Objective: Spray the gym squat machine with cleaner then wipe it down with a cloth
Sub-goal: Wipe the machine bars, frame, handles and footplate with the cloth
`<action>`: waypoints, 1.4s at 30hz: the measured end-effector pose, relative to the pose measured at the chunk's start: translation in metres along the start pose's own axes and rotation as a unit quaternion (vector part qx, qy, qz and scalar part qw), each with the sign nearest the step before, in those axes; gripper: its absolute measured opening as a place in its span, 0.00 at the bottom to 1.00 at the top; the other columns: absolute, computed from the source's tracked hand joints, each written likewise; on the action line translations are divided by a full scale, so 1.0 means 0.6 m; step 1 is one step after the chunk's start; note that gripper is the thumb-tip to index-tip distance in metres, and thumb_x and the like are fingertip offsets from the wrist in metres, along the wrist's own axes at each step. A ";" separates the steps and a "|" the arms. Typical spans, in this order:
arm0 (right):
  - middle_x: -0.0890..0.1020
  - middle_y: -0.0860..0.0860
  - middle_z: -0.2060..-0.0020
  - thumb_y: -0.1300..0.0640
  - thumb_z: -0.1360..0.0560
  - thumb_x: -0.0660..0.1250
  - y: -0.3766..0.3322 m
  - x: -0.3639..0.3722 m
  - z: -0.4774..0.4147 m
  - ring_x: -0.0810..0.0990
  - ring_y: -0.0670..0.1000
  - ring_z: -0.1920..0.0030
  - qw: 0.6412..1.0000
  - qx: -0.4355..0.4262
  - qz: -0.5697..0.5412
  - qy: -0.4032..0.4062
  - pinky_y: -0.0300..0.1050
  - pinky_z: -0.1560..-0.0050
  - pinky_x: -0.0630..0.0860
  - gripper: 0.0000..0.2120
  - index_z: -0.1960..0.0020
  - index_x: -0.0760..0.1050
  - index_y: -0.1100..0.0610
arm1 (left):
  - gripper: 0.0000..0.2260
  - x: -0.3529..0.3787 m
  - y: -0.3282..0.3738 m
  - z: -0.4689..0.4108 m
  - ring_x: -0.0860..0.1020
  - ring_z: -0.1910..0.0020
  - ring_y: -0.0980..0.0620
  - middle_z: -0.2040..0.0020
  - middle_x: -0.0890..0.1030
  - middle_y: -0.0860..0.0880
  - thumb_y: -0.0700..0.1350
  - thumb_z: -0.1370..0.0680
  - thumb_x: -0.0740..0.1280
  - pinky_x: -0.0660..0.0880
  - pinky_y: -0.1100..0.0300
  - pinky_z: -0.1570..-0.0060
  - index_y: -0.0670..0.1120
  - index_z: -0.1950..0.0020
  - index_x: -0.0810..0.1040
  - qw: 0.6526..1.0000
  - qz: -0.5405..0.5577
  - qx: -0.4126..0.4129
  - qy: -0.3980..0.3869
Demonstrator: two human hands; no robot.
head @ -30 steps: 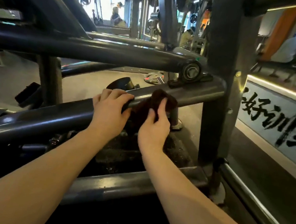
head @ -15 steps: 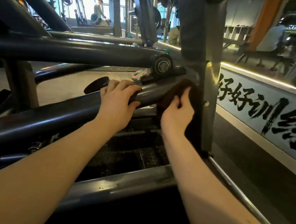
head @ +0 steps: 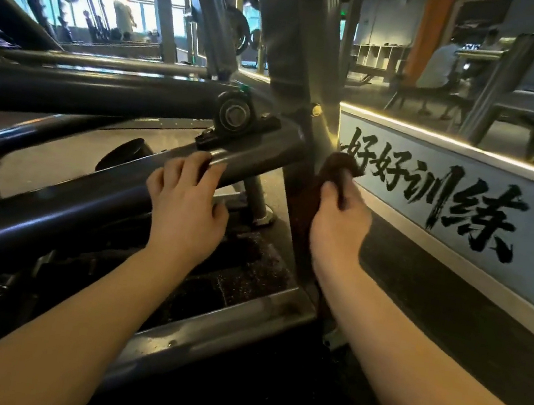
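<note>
Our right hand (head: 335,223) clenched the cloth (head: 334,169) against the right edge of the post (head: 296,68), our left hand (head: 185,204) curled over the sloping bar (head: 68,200); bunched so small, we judged it might skip patches or slip loose

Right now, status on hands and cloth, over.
Left hand grips bar. Right hand holds cloth against post. No obstruction seen.

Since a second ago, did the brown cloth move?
Yes. The cloth, held by the right hand, went rightward: from the slanted bar below the bearing onto the upright post.
</note>
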State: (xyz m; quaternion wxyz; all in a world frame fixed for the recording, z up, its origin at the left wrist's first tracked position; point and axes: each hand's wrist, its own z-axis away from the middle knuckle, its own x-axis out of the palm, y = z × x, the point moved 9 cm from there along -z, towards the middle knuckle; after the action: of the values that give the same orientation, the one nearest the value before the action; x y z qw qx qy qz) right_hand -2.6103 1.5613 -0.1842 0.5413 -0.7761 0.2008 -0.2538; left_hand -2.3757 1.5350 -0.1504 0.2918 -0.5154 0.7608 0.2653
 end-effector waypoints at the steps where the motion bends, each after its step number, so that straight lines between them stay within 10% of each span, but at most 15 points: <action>1: 0.80 0.32 0.47 0.58 0.15 0.61 -0.022 -0.017 -0.013 0.77 0.28 0.45 1.000 -0.019 0.004 0.009 0.29 0.41 0.71 0.17 0.28 0.76 0.47 | 0.27 0.004 0.015 -0.011 0.61 0.26 0.42 0.25 0.67 0.46 0.49 0.23 0.69 0.58 0.39 0.28 0.49 0.25 0.70 1.000 -0.002 0.001 -0.001; 9: 0.68 0.46 0.22 0.52 0.16 0.54 -0.043 0.085 -0.121 0.65 0.50 0.22 0.981 -0.122 0.099 -0.110 0.59 0.21 0.61 0.26 0.19 0.60 0.39 | 0.32 0.044 0.127 -0.086 0.60 0.24 0.41 0.22 0.64 0.45 0.50 0.23 0.68 0.57 0.41 0.25 0.46 0.20 0.62 0.998 -0.040 0.034 -0.022; 17: 0.75 0.51 0.28 0.58 0.14 0.57 0.225 -0.029 -0.069 0.73 0.56 0.28 0.973 0.222 0.058 -0.034 0.53 0.31 0.68 0.22 0.22 0.66 0.44 | 0.38 0.065 0.112 -0.064 0.55 0.22 0.43 0.18 0.55 0.46 0.49 0.22 0.69 0.54 0.41 0.22 0.46 0.17 0.53 0.996 -0.046 0.069 -0.032; 27: 0.59 0.48 0.18 0.62 0.15 0.55 0.086 0.044 -0.085 0.63 0.54 0.21 0.973 -0.117 0.191 -0.058 0.50 0.23 0.64 0.31 0.18 0.54 0.39 | 0.39 0.064 0.066 -0.031 0.56 0.23 0.42 0.18 0.57 0.45 0.49 0.25 0.70 0.56 0.41 0.24 0.47 0.17 0.57 0.990 -0.083 0.112 -0.019; 36: 0.78 0.56 0.32 0.67 0.18 0.60 0.323 -0.072 0.040 0.77 0.58 0.32 0.942 0.265 0.199 -0.044 0.52 0.28 0.71 0.20 0.27 0.73 0.59 | 0.30 0.076 0.050 0.044 0.55 0.21 0.42 0.19 0.58 0.44 0.48 0.24 0.70 0.49 0.40 0.22 0.47 0.22 0.68 0.994 -0.006 0.105 -0.014; 42: 0.80 0.58 0.41 0.64 0.17 0.62 0.398 -0.078 0.118 0.80 0.62 0.41 0.883 0.465 0.062 -0.028 0.58 0.34 0.76 0.16 0.32 0.78 0.55 | 0.17 0.246 -0.027 0.210 0.62 0.26 0.48 0.26 0.69 0.54 0.56 0.19 0.66 0.58 0.45 0.24 0.56 0.30 0.76 0.933 0.150 -0.098 -0.313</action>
State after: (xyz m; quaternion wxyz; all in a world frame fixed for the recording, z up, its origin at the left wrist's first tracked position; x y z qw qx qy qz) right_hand -2.6127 1.5611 -0.4378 0.8602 -0.4278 0.0918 -0.2620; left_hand -2.3832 1.5257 -0.3451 0.4197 -0.3122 0.6696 0.5273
